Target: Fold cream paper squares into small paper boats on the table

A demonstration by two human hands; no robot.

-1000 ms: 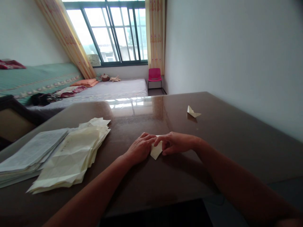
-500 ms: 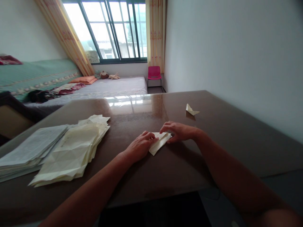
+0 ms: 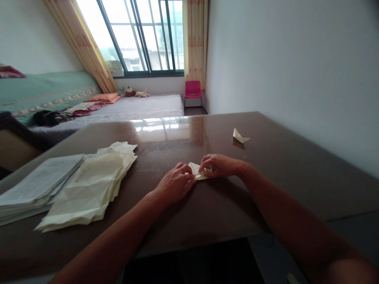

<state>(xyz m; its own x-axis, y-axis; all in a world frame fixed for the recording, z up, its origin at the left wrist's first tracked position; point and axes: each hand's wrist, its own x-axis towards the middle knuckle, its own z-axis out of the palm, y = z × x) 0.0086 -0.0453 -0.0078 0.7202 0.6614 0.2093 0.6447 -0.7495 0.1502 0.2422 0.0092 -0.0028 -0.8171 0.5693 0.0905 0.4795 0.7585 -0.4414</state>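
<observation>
A small folded piece of cream paper [image 3: 194, 167] lies on the brown table between my two hands. My left hand [image 3: 177, 180] grips its left side, fingers curled and the thumb close to the fold. On the other side, my right hand [image 3: 215, 165] pinches the paper's right part with bent fingers. The fingers cover much of the paper, so its full shape is hidden. Farther back to the right stands a folded paper boat [image 3: 240, 136], apart from both hands.
On the left of the table [image 3: 166, 225] lie a stack of creased cream sheets [image 3: 85, 189] and a pile of greyish printed papers [image 3: 38, 179]. A white wall runs along the right. Beyond the table are a bed [image 3: 154, 106] and a pink chair [image 3: 193, 90].
The paper has turned: its lower corner no longer points toward me, and a pointed corner now shows at the top. My right fingers have come down and closed onto it.
</observation>
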